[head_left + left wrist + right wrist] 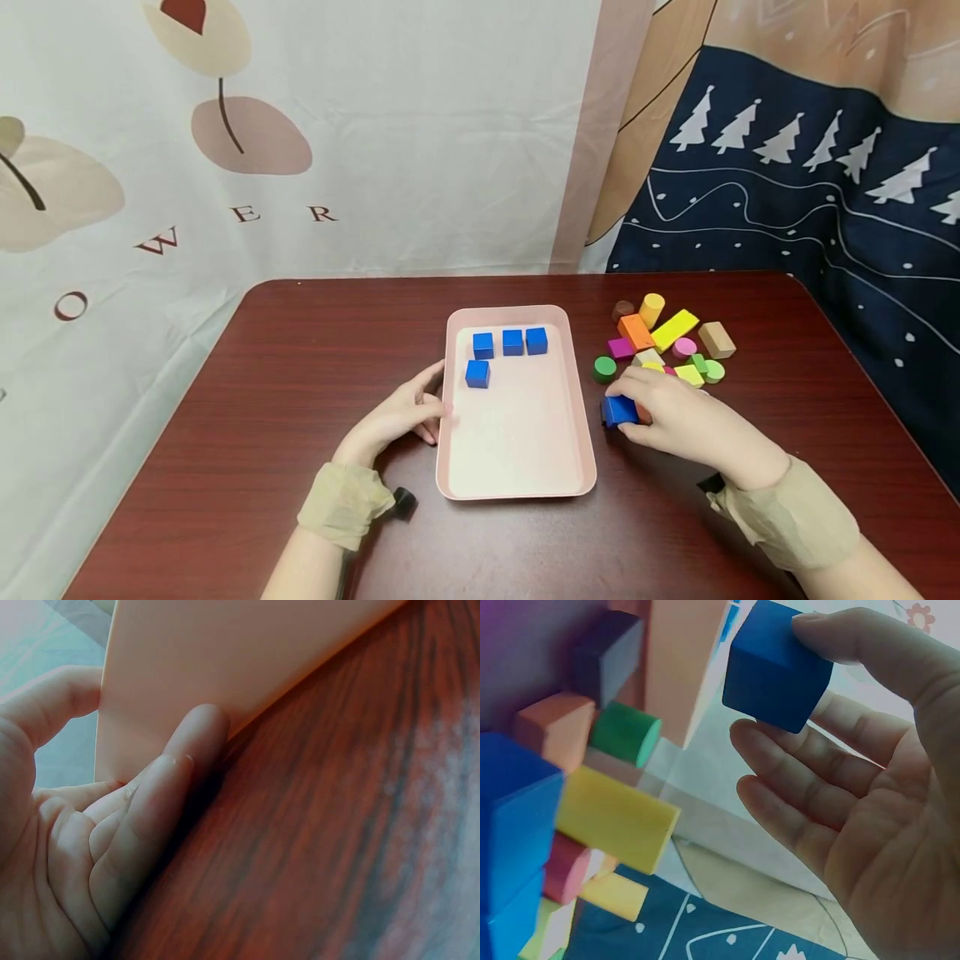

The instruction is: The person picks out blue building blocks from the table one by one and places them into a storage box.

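Head view: loose colored blocks (674,331) crowd the desk (337,350) toward its far right corner, and my right hand (671,414) blocks some of them. I'm pinching a blue cube (620,412) just off the tray's (517,450) right edge, one face toward me, no long axis. Left hand (393,418) grips the tray's left rim; four blue cubes (477,374) sit in its far half.

Yellow piece (652,366) partly behind right hand (671,417), tray (187,660) cropped (left wrist)
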A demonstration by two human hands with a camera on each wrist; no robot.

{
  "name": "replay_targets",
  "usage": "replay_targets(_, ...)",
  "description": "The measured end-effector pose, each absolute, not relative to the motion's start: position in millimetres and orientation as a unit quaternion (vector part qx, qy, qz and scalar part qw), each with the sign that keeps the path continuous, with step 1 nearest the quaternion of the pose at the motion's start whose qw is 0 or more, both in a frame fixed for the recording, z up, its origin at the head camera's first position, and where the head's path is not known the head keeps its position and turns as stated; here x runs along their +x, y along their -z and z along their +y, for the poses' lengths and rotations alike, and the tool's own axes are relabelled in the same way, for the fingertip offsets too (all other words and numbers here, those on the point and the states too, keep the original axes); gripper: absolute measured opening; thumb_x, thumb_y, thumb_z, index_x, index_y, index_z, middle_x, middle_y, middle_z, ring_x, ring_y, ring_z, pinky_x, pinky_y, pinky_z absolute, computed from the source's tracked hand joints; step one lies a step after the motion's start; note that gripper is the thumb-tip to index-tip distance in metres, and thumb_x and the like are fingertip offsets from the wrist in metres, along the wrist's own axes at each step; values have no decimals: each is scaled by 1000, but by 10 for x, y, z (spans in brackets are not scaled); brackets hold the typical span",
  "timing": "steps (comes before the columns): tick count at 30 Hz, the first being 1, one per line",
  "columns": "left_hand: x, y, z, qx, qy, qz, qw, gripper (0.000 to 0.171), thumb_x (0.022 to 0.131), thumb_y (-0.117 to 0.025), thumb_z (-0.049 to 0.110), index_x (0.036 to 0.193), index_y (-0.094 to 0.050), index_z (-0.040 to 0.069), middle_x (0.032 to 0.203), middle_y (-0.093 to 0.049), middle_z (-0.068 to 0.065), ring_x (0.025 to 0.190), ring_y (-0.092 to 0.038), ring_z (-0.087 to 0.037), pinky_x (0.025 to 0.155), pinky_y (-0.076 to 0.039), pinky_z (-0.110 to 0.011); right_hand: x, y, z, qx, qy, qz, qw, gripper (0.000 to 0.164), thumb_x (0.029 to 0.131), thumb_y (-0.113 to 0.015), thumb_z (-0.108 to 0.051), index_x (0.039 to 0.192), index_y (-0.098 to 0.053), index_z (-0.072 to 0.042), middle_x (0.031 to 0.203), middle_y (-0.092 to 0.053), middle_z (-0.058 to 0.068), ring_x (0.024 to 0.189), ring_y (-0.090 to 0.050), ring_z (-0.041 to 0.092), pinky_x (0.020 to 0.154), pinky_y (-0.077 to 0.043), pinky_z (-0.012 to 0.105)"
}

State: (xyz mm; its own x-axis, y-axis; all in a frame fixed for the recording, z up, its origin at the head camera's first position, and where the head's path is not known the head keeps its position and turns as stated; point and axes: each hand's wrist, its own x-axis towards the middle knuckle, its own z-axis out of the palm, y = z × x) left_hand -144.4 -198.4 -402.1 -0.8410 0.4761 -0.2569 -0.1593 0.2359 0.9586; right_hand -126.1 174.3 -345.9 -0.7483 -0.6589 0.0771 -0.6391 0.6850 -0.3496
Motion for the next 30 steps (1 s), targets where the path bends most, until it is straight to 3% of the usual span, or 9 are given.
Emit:
replay_targets(15,-1455,4037,-1996,113,-607,742,260,74,87,-56,3,146,-12,11,72,-62,-17,55,-57,-33,53,-54,-41,-1425,3266,1539,-361,203,910,-5,35,71,-76,-13,102,-60,-10,87,-51,-5,74,-51,11,66,-51,24)
replay_targets(24,-1522,4299,-2055,108,-611,744,248,74,86,-61,10,145,-18,26,75,-63,-18,52,-57,-27,50,-53,-39,-1512,3149,1384,-352,212,912,-10,35,73,-78,-16,104,-62,-8,89,-55,-3,74,-54,9,70,-53,23)
replay_targets(30,-1531,4313,-2054,108,-613,741,252,74,86,-60,9,145,-17,24,75,-63,-18,52,-57,-27,50,-53,-38,-1570,3102,1298,-351,218,910,-15,38,72,-78,-16,104,-62,-6,88,-55,0,73,-55,12,71,-53,27)
